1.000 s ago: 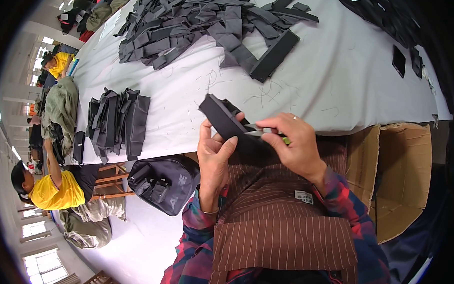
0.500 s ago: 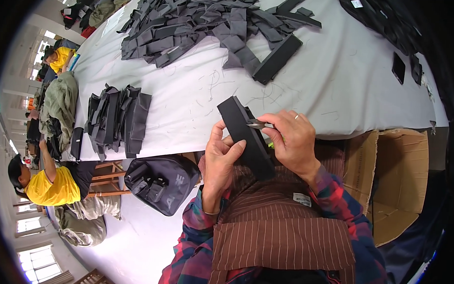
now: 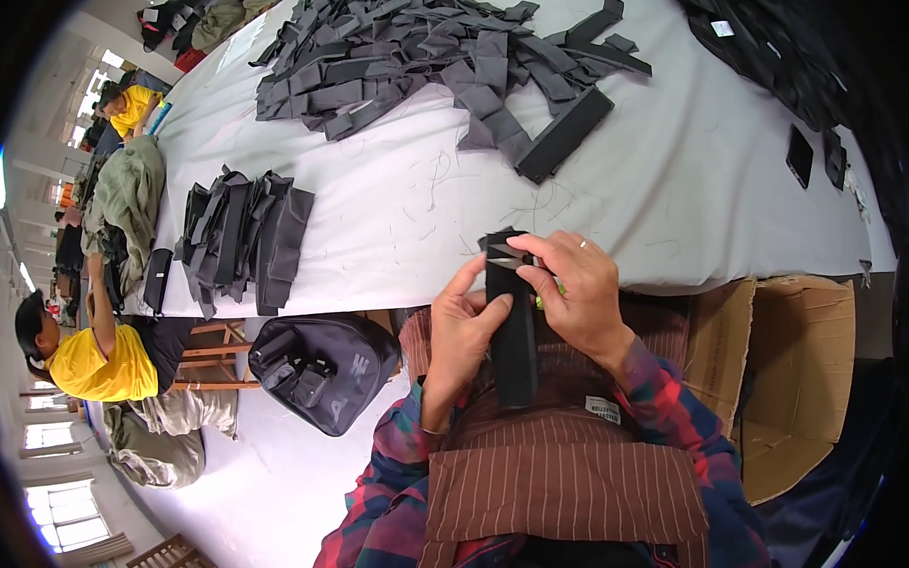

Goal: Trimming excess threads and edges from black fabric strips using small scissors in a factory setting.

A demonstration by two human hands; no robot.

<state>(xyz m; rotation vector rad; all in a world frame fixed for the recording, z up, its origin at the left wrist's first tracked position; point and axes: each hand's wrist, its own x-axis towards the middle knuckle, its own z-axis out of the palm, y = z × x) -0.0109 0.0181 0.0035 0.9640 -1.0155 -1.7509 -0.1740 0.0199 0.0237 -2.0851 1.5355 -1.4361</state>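
Note:
My left hand pinches a folded black fabric strip between thumb and fingers, just off the table's near edge. Its lower end hangs over my brown striped apron. In my right hand are small metal thread snips, their blades lying across the strip's upper end. A bit of yellow-green shows beneath that hand. Beyond my hands, a longer black strip lies at the near side of a large heap of dark grey fabric pieces. To the left is a row of similar pieces.
Thread scraps dot the white table cover. Below its edge stand a dark bag on the left and an open cardboard box on the right. A phone lies near black garments. Two people in yellow shirts are at the left.
The strip has turned from slanting to nearly upright and come down toward me. The snips have moved from its right edge to across its upper end. Both hands have shifted slightly.

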